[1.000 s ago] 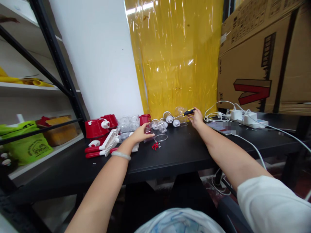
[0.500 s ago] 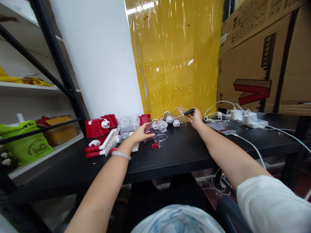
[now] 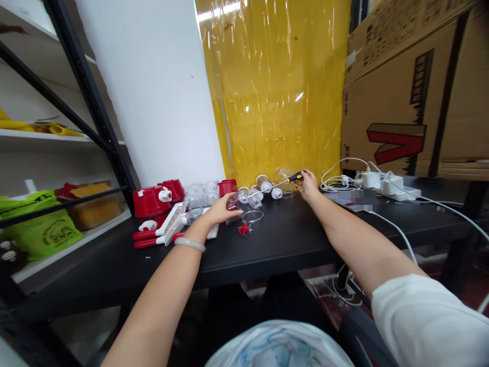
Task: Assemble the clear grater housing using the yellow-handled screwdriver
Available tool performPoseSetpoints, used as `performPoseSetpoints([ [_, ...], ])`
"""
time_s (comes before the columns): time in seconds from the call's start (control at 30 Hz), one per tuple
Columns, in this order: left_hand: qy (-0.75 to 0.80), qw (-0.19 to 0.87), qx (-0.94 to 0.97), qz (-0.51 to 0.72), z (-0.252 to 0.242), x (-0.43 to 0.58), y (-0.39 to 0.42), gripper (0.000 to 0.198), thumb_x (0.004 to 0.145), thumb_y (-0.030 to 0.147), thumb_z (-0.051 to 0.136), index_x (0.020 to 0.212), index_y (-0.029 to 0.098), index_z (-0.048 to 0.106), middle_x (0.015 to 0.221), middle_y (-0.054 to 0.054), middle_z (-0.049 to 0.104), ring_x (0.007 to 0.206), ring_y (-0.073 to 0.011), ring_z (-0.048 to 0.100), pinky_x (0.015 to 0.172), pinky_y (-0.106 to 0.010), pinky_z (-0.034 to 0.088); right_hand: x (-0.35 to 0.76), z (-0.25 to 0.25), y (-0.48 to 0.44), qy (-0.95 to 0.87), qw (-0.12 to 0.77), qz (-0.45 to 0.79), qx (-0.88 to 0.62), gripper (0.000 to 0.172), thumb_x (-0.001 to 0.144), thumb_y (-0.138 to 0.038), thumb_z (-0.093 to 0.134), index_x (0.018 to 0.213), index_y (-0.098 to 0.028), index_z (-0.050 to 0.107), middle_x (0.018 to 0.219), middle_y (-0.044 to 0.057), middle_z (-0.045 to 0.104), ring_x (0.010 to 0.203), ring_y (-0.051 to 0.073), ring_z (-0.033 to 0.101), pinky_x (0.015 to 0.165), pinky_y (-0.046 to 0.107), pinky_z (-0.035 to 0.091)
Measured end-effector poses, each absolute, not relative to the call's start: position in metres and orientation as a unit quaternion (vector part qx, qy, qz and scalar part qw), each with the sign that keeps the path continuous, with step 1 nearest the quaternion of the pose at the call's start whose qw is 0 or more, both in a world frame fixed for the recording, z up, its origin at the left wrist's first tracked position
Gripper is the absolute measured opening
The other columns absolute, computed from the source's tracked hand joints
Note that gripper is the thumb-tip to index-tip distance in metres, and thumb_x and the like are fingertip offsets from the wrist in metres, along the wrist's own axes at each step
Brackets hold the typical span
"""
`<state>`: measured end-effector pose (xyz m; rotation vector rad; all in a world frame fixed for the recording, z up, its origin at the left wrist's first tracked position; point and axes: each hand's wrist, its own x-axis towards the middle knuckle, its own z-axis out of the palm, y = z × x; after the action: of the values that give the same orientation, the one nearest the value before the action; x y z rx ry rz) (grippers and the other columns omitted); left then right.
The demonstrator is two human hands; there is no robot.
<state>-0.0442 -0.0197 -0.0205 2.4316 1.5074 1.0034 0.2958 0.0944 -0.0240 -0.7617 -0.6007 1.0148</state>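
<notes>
My right hand is closed on the dark, yellow-banded handle of a screwdriver. Its long shaft slants down to the left, toward the part at my left hand. Fingers of my left hand curve around a clear part with some red in it; its exact kind is hard to make out. A clear ring-shaped rim lies just right of that hand. Small red pieces and what look like screws lie in front of it. Several clear parts with white ends stand behind the shaft.
Red housings, white-and-red handles and clear cups crowd the left of the black table. To the right lie a tablet-like device, white chargers and cables. A large cardboard box and a lined bin are nearby.
Both hands keep nearly the same place and hold. The camera view has shifted very slightly; nothing else has visibly moved.
</notes>
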Motion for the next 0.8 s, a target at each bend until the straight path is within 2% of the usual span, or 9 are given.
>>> performPoseSetpoints([
  [0.13, 0.503, 0.058, 0.796, 0.331, -0.0198, -0.0438, -0.0214, 0.083, 0.072, 0.046, 0.081, 0.144, 0.018, 0.048, 0.142, -0.015, 0.062, 0.127, -0.0336, 0.061, 0.112, -0.049, 0.044, 0.2959, -0.0236, 0.0934, -0.275, 0.758, 0.476, -0.351, 0.024, 0.095, -0.029, 0.047, 0.117, -0.03, 0.057, 0.076, -0.004, 0.061, 0.054, 0.01, 0.062, 0.048, 0.018, 0.045],
  [0.33, 0.505, 0.055, 0.798, 0.325, -0.0192, -0.0439, -0.0217, 0.085, 0.073, 0.047, 0.08, 0.145, 0.017, 0.046, 0.145, -0.015, 0.059, 0.13, -0.0332, 0.059, 0.114, -0.047, 0.043, 0.2959, -0.0224, 0.0905, -0.259, 0.764, 0.496, -0.321, 0.032, 0.092, -0.017, 0.04, 0.116, -0.029, 0.058, 0.081, -0.004, 0.06, 0.059, 0.009, 0.065, 0.057, 0.022, 0.054],
  [0.43, 0.508, 0.053, 0.797, 0.323, -0.0196, -0.0441, -0.0212, 0.085, 0.073, 0.047, 0.08, 0.145, 0.016, 0.046, 0.145, -0.016, 0.06, 0.129, -0.0336, 0.059, 0.113, -0.048, 0.043, 0.2958, -0.0231, 0.0919, -0.264, 0.765, 0.489, -0.324, 0.03, 0.091, -0.017, 0.045, 0.115, -0.029, 0.058, 0.08, -0.005, 0.059, 0.057, 0.009, 0.064, 0.055, 0.021, 0.053],
  [0.63, 0.506, 0.052, 0.798, 0.324, -0.0191, -0.0437, -0.0219, 0.084, 0.073, 0.048, 0.08, 0.144, 0.017, 0.047, 0.143, -0.016, 0.061, 0.127, -0.0338, 0.061, 0.112, -0.049, 0.044, 0.2965, -0.0252, 0.0965, -0.28, 0.769, 0.455, -0.351, 0.025, 0.092, -0.027, 0.055, 0.117, -0.028, 0.059, 0.076, -0.004, 0.062, 0.051, 0.008, 0.06, 0.045, 0.015, 0.043],
  [0.8, 0.504, 0.056, 0.798, 0.326, -0.0189, -0.0436, -0.0219, 0.084, 0.073, 0.048, 0.08, 0.144, 0.017, 0.048, 0.143, -0.016, 0.061, 0.127, -0.0338, 0.061, 0.112, -0.049, 0.044, 0.2984, -0.025, 0.0973, -0.262, 0.765, 0.482, -0.337, 0.027, 0.095, -0.03, 0.044, 0.116, -0.028, 0.061, 0.074, -0.004, 0.06, 0.055, 0.01, 0.062, 0.048, 0.018, 0.047],
])
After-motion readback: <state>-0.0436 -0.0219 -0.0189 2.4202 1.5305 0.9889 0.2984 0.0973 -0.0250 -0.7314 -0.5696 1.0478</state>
